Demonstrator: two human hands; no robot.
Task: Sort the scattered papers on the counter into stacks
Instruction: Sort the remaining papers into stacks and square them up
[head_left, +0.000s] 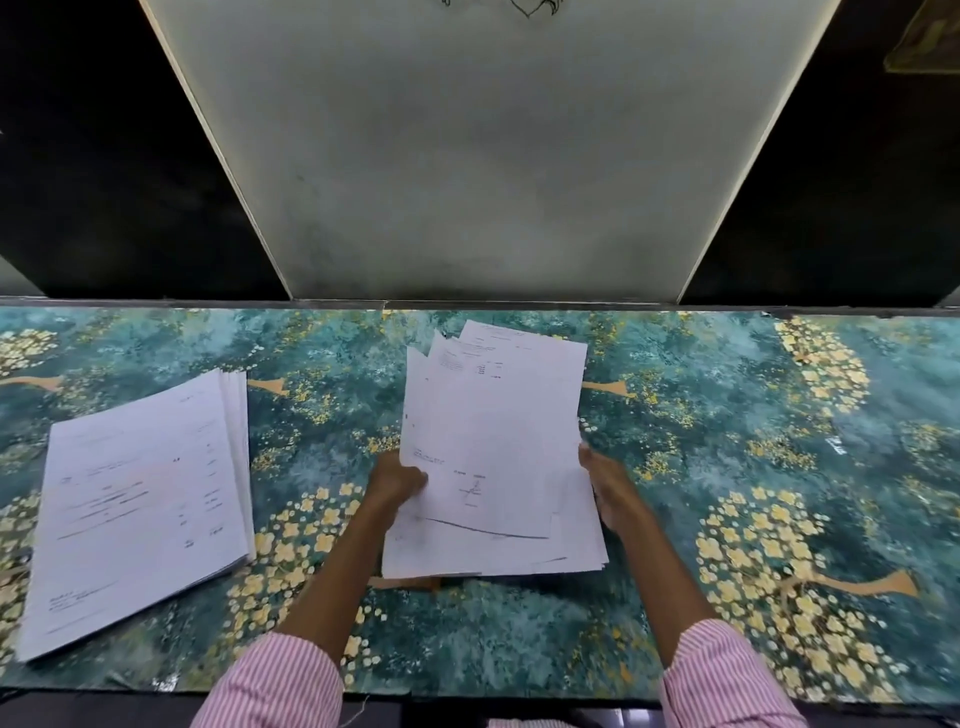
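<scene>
Hands (397, 480) (605, 478) grip papers (493, 441).

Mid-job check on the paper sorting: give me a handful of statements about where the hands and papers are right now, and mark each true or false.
1. Both hands grip the loose bundle of papers. True: the left hand holds its left edge and the right hand its right edge.
2. A second stack lies on the counter to the person's left. True.
3. The left stack is being touched by a hand. False: neither hand is on it.
4. The sheets in the held bundle are squared up neatly. False: their edges are fanned and offset.
5. More loose papers lie on the counter to the right of the hands. False: only the patterned surface shows there.
</scene>
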